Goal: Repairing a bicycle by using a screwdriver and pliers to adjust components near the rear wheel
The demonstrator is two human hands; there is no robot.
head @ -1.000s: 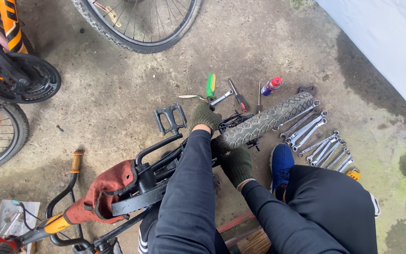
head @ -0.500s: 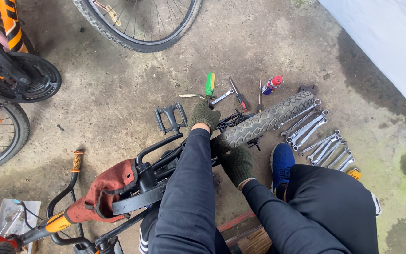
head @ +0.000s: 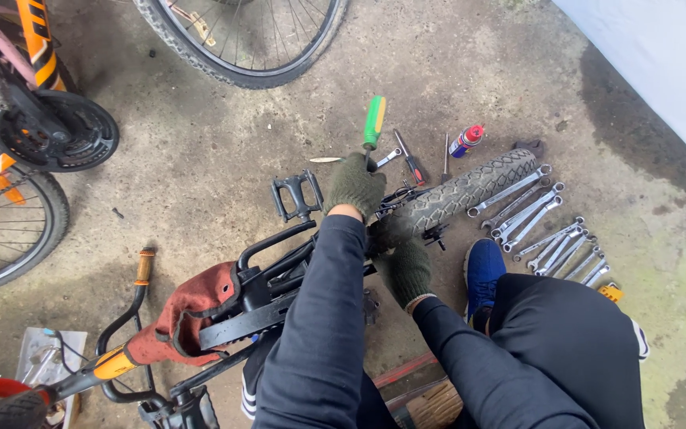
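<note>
Two gloved hands at work on a small bicycle laid on its side on the concrete.

Nearest, both dark sleeves reach forward over the bicycle frame [head: 263,298]. The right hand [head: 408,268], in a green knit glove, bends at the wrist and curls its fingers closed around a part by the small knobby tyre [head: 464,193]; what it grips is hidden. Just beyond, the left hand [head: 355,187], arm nearly straight, is fisted around the shaft of a green-handled screwdriver [head: 373,123], held upright near the black pedal [head: 297,195]. Farther right, a row of spanners [head: 541,226] lies on the floor, and a spray can [head: 466,140] lies behind the tyre.
</note>
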